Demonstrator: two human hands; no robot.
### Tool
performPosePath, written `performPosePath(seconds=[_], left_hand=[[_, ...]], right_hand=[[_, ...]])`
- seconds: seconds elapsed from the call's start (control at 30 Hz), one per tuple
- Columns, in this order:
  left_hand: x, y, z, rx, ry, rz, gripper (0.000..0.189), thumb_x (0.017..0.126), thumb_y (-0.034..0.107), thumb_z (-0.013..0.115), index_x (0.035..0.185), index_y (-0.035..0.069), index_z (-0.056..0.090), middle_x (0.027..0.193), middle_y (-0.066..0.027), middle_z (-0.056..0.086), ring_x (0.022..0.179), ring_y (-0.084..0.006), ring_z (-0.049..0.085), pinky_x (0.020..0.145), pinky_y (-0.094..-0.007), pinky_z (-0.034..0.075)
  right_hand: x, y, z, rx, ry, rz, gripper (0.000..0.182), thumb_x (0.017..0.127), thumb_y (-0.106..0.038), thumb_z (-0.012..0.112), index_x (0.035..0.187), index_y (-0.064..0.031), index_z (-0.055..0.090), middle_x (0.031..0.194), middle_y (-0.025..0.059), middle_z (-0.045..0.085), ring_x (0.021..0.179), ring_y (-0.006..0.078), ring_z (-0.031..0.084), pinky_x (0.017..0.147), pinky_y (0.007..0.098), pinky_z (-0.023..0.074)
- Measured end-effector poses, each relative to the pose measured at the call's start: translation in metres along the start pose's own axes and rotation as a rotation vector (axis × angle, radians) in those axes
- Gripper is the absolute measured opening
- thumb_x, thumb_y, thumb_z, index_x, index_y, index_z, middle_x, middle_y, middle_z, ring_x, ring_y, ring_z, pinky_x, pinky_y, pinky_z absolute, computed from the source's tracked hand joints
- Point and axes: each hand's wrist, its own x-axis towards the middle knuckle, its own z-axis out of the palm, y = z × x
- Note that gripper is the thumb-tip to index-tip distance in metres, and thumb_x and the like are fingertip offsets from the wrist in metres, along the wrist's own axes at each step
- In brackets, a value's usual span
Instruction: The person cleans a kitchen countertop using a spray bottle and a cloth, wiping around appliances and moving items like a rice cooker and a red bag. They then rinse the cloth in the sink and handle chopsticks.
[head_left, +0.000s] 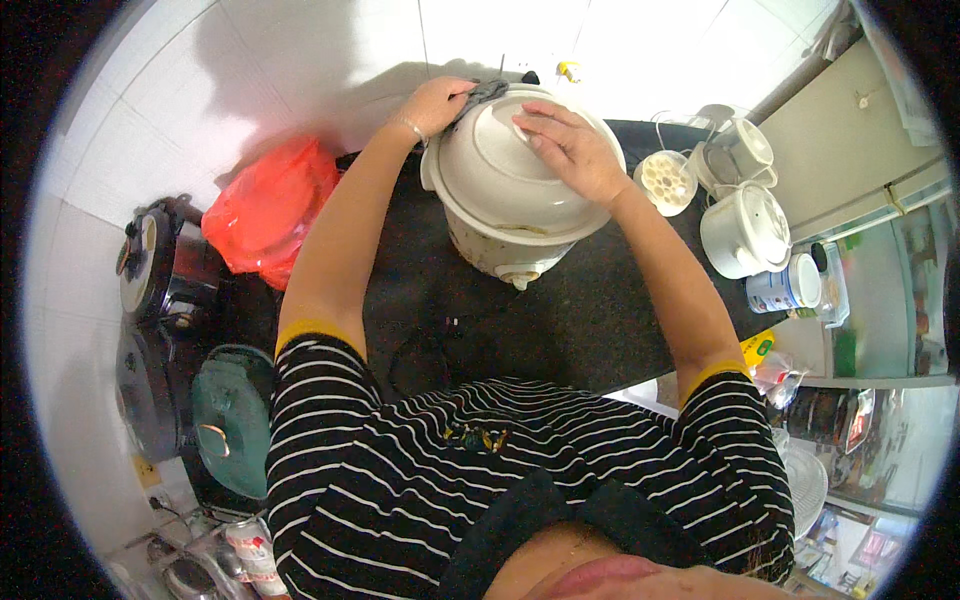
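A large white electric slow cooker (499, 255) stands on the black countertop in front of me, its domed lid (480, 176) on top. My left hand (435, 107) presses a grey cloth (484, 94) against the far left side of the cooker, near the rim. On the lid's knob rests my right hand (574, 154), its fingers curled over the top. A brownish mark shows along the lid's near edge. The cooker's dial (520, 279) faces me.
On the left are a red plastic bag (274, 202), a dark cooker (165, 262) and a green lidded appliance (232, 420). To the right stand a round holed tray (665, 182), a small white pot (742, 232) and a blue-and-white can (784, 285). White tiled wall lies behind.
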Motion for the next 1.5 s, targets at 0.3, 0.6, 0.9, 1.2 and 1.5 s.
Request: performPosePath(seconds=[0.3,0.6,0.9,1.2,1.5], left_hand=[[-0.137,0.078,0.027,0.044,0.601,-0.160,0.023,0.078,0.010,0.055,0.099,0.004,0.063,0.101,-0.0185,0.053,0.095,-0.0333,0.051,0.082,-0.0381,0.043],[-0.195,0.185,0.049,-0.494,0.314,-0.101,0.023,0.076,0.002,0.057,0.097,0.007,0.064,0.102,-0.0138,0.057,0.094,-0.0295,0.056,0.084,-0.0320,0.043],[-0.134,0.233,0.006,-0.618,0.260,0.287,0.050,0.090,0.019,0.045,0.131,-0.005,0.030,0.131,-0.0232,0.037,0.122,-0.0330,0.038,0.101,-0.0357,0.028],[-0.048,0.168,0.009,0.171,0.205,0.096,0.060,0.080,0.032,0.060,0.125,-0.004,0.040,0.121,-0.0217,0.047,0.112,-0.0345,0.045,0.095,-0.0407,0.036],[-0.050,0.120,0.042,0.165,0.096,0.049,0.050,0.077,0.037,0.061,0.112,0.001,0.056,0.134,-0.0119,0.038,0.122,-0.0282,0.038,0.099,-0.0515,0.025]], right_hand=[[0.002,0.003,0.009,-0.046,0.057,-0.079,0.031,0.088,-0.022,0.045,0.114,-0.0110,0.057,0.122,0.0107,0.051,0.110,0.0282,0.049,0.095,0.0359,0.0378],[-0.003,0.006,0.001,-0.200,0.053,-0.087,0.034,0.088,-0.020,0.045,0.120,-0.0108,0.053,0.127,0.0113,0.045,0.116,0.0270,0.044,0.097,0.0355,0.0346],[-0.103,-0.078,0.015,0.909,0.444,0.289,0.052,0.084,-0.020,0.051,0.130,-0.0013,0.036,0.129,0.0148,0.041,0.122,0.0243,0.036,0.103,0.0350,0.0266],[-0.114,0.008,-0.033,0.515,0.694,0.478,0.034,0.083,-0.016,0.051,0.112,0.0010,0.051,0.110,0.0131,0.055,0.098,0.0207,0.054,0.088,0.0319,0.0424],[-0.087,0.052,0.003,0.063,0.437,0.400,0.039,0.083,-0.013,0.050,0.121,-0.0057,0.047,0.125,0.0231,0.042,0.113,0.0378,0.044,0.095,0.0401,0.0385]])
